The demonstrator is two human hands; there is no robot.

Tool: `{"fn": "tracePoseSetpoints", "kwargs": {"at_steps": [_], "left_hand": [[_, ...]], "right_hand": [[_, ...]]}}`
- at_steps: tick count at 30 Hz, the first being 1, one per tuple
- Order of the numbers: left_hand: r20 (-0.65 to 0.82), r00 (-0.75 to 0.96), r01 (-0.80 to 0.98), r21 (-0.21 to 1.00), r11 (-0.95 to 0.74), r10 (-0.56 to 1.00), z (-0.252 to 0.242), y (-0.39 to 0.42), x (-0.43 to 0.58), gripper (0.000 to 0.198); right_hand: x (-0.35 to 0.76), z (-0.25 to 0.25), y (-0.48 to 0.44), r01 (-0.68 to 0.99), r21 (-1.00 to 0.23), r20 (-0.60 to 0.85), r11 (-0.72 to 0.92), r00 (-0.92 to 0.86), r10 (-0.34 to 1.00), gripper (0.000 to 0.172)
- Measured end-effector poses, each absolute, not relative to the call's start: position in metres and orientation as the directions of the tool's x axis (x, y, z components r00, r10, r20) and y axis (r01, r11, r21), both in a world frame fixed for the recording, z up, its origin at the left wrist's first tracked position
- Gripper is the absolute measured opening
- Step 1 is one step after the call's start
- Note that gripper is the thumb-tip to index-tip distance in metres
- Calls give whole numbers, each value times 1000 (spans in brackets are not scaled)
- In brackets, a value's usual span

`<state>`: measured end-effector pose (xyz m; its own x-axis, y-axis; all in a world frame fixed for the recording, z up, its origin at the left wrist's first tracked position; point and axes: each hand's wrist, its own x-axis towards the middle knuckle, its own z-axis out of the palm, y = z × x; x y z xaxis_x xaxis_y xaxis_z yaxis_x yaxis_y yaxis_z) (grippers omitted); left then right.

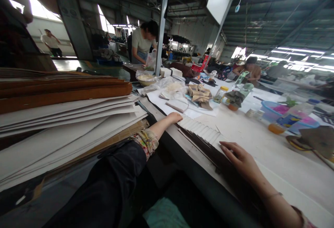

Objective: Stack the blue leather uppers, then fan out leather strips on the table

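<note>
A row of overlapping white strips (199, 128) lies along the near edge of the white table, with dark brown material (221, 162) beside and below it. My left hand (174, 117) is at the far left end of the row, its fingers closed; what they hold, if anything, is too small to make out. At the row's right end, my right hand (238, 156) reaches in with fingers apart, the fingertips touching or just above the last strips.
Stacked white sheets (65, 127) and brown sheets (65, 94) fill the left. Farther back on the table (235, 127) are plastic bags (172, 87), a yellow-lidded jar (220, 94), a blue basin (271, 111) and bottles. A metal post (162, 26) rises behind; people work beyond.
</note>
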<state>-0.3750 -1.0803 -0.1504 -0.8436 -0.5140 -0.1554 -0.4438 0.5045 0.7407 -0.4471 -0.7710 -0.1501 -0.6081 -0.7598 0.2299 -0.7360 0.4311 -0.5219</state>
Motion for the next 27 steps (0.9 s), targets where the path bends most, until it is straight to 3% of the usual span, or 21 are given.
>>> {"fn": "tracePoseSetpoints", "kwargs": {"at_steps": [5, 9, 12, 16, 20, 23, 27], "left_hand": [[-281, -831, -466, 822, 326, -479, -145, -1078, -376, 21], [-295, -884, -383, 902, 198, -364, -136, -1072, -376, 19], [-285, -934, -305, 950, 67, -215, -134, -1065, -372, 25], [-327, -940, -340, 892, -298, 92, -149, -1048, -366, 41], [-341, -904, -423, 809, -408, 259, -167, -1020, -366, 52], [-426, -874, -486, 761, -430, 235, -169, -1001, -367, 54], [-391, -903, -417, 705, -573, 176, -163, -987, -362, 36]], "right_hand": [[-446, -149, -771, -743, -519, 245, 424, -604, -759, 44], [-445, -148, -772, -767, -493, 267, 410, -582, -768, 42], [-446, -149, -771, -791, -459, 285, 405, -563, -776, 42], [-447, -152, -770, -828, -379, 296, 414, -532, -793, 44], [-441, -151, -772, -871, -220, 303, 439, -489, -818, 45], [-430, -151, -776, -880, -21, 350, 474, -451, -821, 48], [-415, -155, -787, -789, 227, 446, 571, -437, -782, 50]]}}
